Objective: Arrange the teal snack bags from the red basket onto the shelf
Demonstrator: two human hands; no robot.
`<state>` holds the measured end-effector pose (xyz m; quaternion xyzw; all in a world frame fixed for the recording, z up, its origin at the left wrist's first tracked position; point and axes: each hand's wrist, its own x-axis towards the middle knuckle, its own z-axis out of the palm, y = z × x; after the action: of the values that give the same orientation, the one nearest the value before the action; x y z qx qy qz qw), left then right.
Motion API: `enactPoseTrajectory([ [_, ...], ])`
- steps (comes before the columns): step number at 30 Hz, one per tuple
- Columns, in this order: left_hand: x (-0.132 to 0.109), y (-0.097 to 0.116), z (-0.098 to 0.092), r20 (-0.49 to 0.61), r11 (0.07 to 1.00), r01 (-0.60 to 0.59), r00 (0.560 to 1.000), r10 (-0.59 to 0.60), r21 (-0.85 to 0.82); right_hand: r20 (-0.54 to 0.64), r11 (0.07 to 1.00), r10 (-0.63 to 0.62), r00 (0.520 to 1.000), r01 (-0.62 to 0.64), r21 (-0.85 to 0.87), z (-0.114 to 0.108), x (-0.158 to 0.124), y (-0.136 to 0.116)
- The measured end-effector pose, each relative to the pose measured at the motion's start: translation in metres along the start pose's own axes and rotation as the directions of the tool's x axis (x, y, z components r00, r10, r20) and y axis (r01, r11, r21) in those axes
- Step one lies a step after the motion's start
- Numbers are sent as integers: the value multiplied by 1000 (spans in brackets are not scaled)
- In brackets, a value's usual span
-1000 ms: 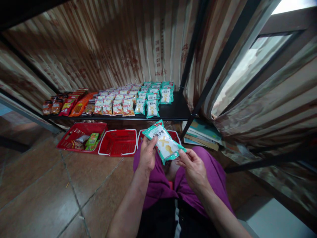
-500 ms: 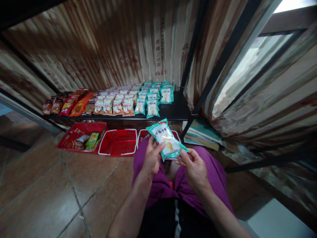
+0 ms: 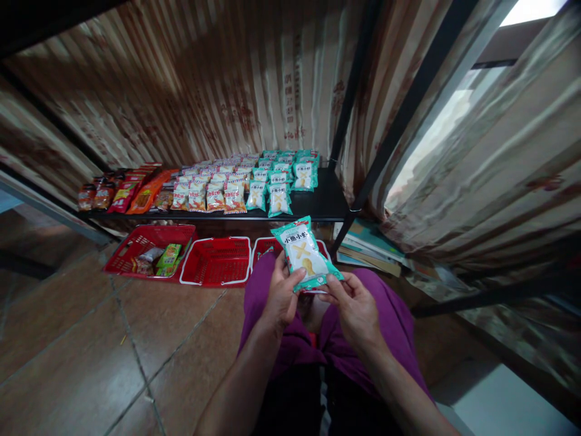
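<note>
Between my hands, above my knees, is a teal and white snack bag [image 3: 305, 251], tilted with its printed front facing up. My left hand [image 3: 282, 293] is closed on its left lower edge, thumb on the front. The fingers of my right hand [image 3: 351, 303] pinch the lower right corner. Beyond it, matching teal snack bags [image 3: 278, 197] stand in rows at the right part of a black shelf [image 3: 318, 209]. White and red snack bags [image 3: 235, 195] fill rows to their left.
Orange and red packets [image 3: 145, 194] and dark jars [image 3: 104, 195] occupy the shelf's left end. Below, a red basket [image 3: 122, 260] holds several packets, beside a second red basket [image 3: 215, 242]. A third basket [image 3: 258, 243] is partly hidden by my knee. Books [image 3: 372, 242] lie right of the shelf post.
The snack bag has turned slightly more upright and shifted a little to the right in my hands. Both hands keep their hold; the shelf rows look the same.
</note>
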<state>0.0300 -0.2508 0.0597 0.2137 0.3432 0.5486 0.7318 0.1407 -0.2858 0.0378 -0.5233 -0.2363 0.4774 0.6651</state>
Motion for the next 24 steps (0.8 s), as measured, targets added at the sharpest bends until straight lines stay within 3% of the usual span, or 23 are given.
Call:
enactPoseTrajectory([
  [24, 4, -5, 1, -25, 999, -28, 999, 29, 29, 4, 998, 47, 999, -47, -45, 0, -4, -5],
])
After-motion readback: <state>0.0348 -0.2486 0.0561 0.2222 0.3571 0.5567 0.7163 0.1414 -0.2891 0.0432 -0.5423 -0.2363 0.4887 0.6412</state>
